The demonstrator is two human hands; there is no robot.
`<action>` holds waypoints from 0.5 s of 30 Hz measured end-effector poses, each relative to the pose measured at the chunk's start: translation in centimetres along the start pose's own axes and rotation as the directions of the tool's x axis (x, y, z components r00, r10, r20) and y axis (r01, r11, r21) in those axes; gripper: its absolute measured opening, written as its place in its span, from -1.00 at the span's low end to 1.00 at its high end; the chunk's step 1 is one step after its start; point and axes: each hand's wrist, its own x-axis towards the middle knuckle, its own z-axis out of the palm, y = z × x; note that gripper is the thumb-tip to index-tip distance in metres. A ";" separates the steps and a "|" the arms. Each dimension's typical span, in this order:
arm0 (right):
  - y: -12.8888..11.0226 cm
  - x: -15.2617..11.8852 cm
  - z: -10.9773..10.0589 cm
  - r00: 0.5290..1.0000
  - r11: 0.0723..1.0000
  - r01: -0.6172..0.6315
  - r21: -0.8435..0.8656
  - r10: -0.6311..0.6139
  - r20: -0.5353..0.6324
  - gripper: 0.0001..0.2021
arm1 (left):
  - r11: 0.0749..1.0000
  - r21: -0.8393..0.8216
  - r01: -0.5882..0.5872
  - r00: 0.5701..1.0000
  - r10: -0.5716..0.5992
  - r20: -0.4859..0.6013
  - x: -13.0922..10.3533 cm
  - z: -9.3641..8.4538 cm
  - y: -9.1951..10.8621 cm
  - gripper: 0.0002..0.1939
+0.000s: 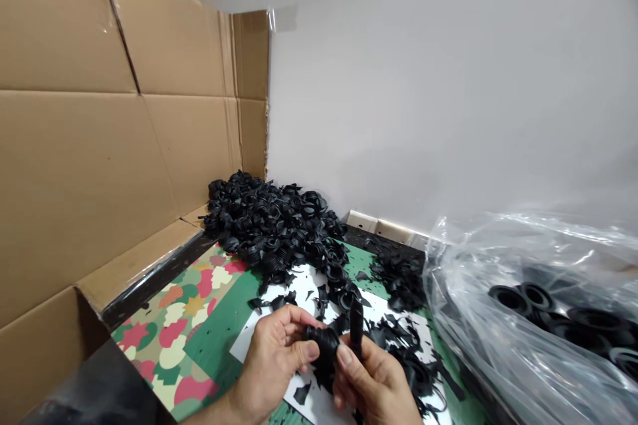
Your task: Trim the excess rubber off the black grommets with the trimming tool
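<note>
A black ribbed rubber piece [326,344] is held between both hands above the white sheet. My left hand [279,358] pinches its left end between thumb and fingers. At its right side, my right hand [371,378] presses the thumb on the piece and also grips a dark upright tool [356,322], whose lower part is hidden by the fingers. Black rubber scraps [399,339] lie around and beneath both hands on the white sheet [246,339].
A large heap of black ribbed pieces [279,219] rests against the wall, beside cardboard panels [90,166] at left. A smaller scrap pile [401,275] is right of it. A clear plastic bag [473,319] with black rubber parts [538,295] stands at right. Patterned paper [174,325] lies at left.
</note>
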 end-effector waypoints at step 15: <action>0.4 0.3 -0.4 1.000 0.998 -0.015 -0.061 0.014 -0.016 -0.54 | 0.998 0.053 -0.028 0.999 0.030 -0.037 0.1 0.2 0.4 -0.75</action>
